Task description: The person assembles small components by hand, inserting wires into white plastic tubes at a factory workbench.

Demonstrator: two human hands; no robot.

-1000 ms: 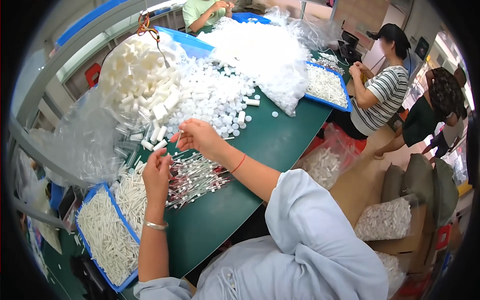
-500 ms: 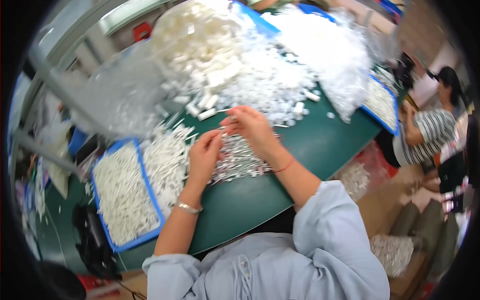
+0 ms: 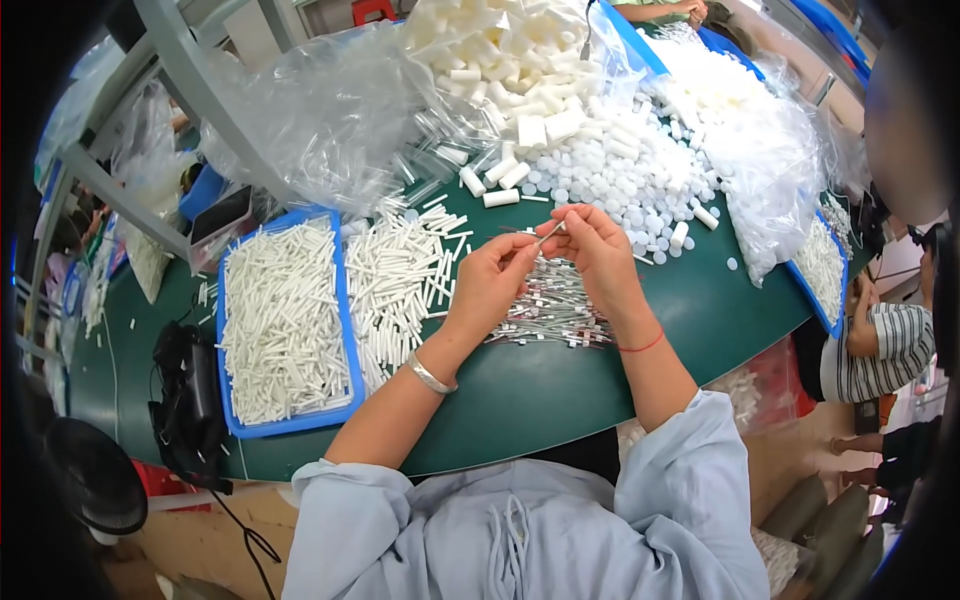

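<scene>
Both hands meet over the green table (image 3: 500,390), fingertips close together. My right hand (image 3: 600,262) pinches a thin grey rod (image 3: 549,234) between thumb and fingers. My left hand (image 3: 488,288) is closed at the rod's other side, its fingertips pressed together; a thin reddish end sticks out near them, and whether it is the same piece I cannot tell. Beneath the hands lies a heap of thin metallic rods (image 3: 555,308) with small white pieces on them. Left of it spreads a loose pile of short white sticks (image 3: 397,275).
A blue tray (image 3: 354,380) of white sticks stands left. Behind are white cylinders (image 3: 501,198), translucent discs (image 3: 660,205) and clear plastic bags (image 3: 320,110). A grey metal frame (image 3: 215,100) rises at left. Another person in a striped shirt (image 3: 880,350) sits at right.
The view has shifted, so the table contents sit further right and sharper. My hands stay together over the rods, the thin rod now showing between the fingertips.
</scene>
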